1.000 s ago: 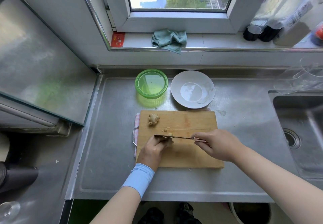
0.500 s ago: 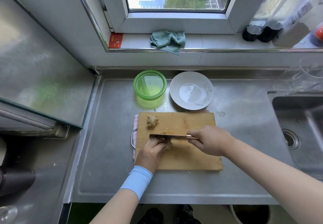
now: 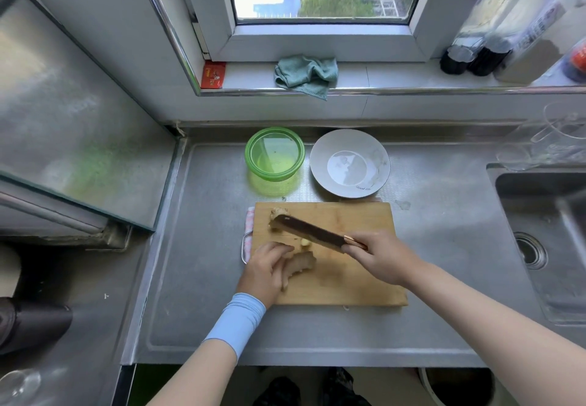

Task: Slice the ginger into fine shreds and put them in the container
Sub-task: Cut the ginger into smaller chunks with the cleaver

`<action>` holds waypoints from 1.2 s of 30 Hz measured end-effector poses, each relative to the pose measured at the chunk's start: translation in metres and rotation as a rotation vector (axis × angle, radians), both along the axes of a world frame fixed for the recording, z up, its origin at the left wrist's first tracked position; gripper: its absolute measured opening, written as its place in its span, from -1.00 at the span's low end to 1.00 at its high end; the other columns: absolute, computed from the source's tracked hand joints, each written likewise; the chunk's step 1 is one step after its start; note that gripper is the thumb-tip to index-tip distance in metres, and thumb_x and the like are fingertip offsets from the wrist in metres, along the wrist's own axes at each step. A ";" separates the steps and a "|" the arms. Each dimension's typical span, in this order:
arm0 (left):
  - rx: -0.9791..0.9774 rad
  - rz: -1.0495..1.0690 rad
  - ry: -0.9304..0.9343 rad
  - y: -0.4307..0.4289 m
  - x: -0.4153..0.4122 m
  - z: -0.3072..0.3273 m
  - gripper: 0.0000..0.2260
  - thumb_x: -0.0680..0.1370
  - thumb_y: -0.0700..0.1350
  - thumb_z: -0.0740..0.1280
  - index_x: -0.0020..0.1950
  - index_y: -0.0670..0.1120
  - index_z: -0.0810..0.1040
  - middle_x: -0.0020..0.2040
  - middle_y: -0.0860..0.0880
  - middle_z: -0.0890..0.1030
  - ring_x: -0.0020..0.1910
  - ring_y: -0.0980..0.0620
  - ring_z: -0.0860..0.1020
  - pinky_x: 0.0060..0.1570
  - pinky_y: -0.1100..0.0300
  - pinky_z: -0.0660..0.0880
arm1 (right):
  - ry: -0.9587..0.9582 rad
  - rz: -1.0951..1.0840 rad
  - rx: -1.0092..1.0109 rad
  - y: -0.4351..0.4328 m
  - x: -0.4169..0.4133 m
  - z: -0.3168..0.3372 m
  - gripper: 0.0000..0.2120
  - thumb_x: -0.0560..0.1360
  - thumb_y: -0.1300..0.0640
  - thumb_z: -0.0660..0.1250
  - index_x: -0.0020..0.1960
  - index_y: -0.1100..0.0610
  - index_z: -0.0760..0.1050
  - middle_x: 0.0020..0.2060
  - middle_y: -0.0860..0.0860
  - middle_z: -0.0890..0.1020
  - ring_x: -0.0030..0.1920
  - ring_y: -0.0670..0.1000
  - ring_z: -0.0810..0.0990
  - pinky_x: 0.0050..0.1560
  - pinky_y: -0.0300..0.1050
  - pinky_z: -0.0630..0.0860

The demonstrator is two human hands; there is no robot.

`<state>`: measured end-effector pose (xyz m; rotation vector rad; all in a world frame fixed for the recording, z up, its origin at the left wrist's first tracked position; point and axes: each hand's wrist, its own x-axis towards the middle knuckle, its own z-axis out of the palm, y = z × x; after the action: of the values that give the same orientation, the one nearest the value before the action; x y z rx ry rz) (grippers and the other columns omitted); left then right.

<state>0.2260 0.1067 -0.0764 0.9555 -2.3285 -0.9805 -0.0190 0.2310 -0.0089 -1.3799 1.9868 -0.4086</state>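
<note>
**Desk:** Where is the ginger right now?

**Operator:** I see the main ginger piece [image 3: 302, 265] on the near-left part of the cutting board [image 3: 342, 285]. The left hand [image 3: 268, 271] has its fingers curled over the piece's left end and is pinning it down. A second ginger knob [image 3: 276, 212] sits at the far-left corner, and a small pale offcut [image 3: 305, 242] lies between the two.

**Desk:** What changed in the last second?

**Operator:** The knife [image 3: 309, 232] was edge-down, level across the board, right at the left hand's knuckles. Now it is up off the piece and rolled so I see the flat of the blade, with its tip out over the far knob. The right hand [image 3: 385, 259] is wrapped tight round the handle. I read that as one stroke finished and a reset before the next.

**Desk:** So how far along is it?

**Operator:** Early, I'd say. I see chunks, not shreds, and the green container [image 3: 274, 139] behind the board looks empty, as does the grey plate [image 3: 379, 152] beside it.

**Desk:** Which way does the piece lie?

**Operator:** Its long axis runs diagonally from near-left, under the palm, to far-right, where the free end pokes out past the fingers towards the blade.
</note>
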 end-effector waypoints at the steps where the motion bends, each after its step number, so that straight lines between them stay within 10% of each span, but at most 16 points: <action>1: 0.038 0.027 -0.015 -0.002 0.003 0.001 -0.77 0.52 -0.18 0.25 0.05 -0.08 0.68 0.02 0.04 0.63 0.03 0.13 0.55 0.18 0.32 0.42 | -0.025 -0.041 -0.018 0.003 -0.001 0.000 -0.71 0.62 -0.13 0.21 -0.19 0.01 0.42 -0.41 -0.09 0.48 -0.36 -0.06 0.41 -0.31 -0.06 0.33; 12: 0.252 0.114 -0.312 0.006 -0.005 0.019 -0.87 0.45 -0.01 0.50 -0.18 0.02 0.58 -0.27 0.12 0.59 -0.18 0.08 0.54 -0.08 0.19 0.49 | 0.011 -0.172 -0.074 0.021 0.002 0.004 -0.73 0.63 -0.14 0.19 -0.17 -0.03 0.44 -0.38 -0.17 0.49 -0.34 -0.06 0.42 -0.32 -0.08 0.31; 16: 0.178 0.194 -0.396 -0.001 -0.001 0.022 -0.93 0.59 -0.02 0.33 -0.01 0.05 0.61 -0.01 -0.02 0.65 -0.08 -0.10 0.59 -0.10 0.16 0.48 | 0.032 -0.206 -0.066 0.023 0.004 -0.002 -0.82 0.63 -0.16 0.20 -0.04 -0.13 0.51 -0.35 -0.22 0.53 -0.29 -0.10 0.49 -0.29 -0.09 0.39; 23: -0.121 -0.313 -0.163 -0.020 -0.009 0.022 -0.65 0.38 -0.28 0.34 0.11 -0.04 0.66 0.26 0.00 0.57 0.28 0.00 0.47 0.44 0.12 0.24 | 0.024 -0.241 -0.050 0.027 0.009 -0.010 -0.78 0.61 -0.19 0.18 0.00 -0.11 0.53 -0.33 -0.16 0.56 -0.25 -0.08 0.51 -0.21 -0.05 0.47; 30: -0.169 -0.319 -0.230 -0.016 0.007 0.008 -0.77 0.40 -0.08 0.48 0.04 -0.02 0.61 -0.02 0.01 0.50 -0.02 -0.01 0.49 -0.04 0.09 0.51 | 0.006 -0.235 -0.051 0.025 0.015 -0.005 -0.85 0.61 -0.19 0.20 0.01 -0.21 0.52 -0.35 -0.20 0.55 -0.24 -0.10 0.51 -0.26 -0.15 0.40; 36: -0.040 -0.217 -0.226 -0.008 0.017 0.004 -0.70 0.40 -0.11 0.47 0.12 -0.07 0.60 0.01 0.04 0.50 -0.02 0.04 0.47 0.05 0.24 0.42 | -0.013 -0.226 -0.070 0.020 0.024 0.000 -0.81 0.62 -0.16 0.20 -0.15 -0.39 0.41 -0.32 -0.27 0.55 -0.24 -0.13 0.51 -0.27 -0.22 0.38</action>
<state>0.2430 0.0990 -0.0728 0.8489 -2.6753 -0.9450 0.0051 0.2514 -0.0087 -1.1938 2.1440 -0.5933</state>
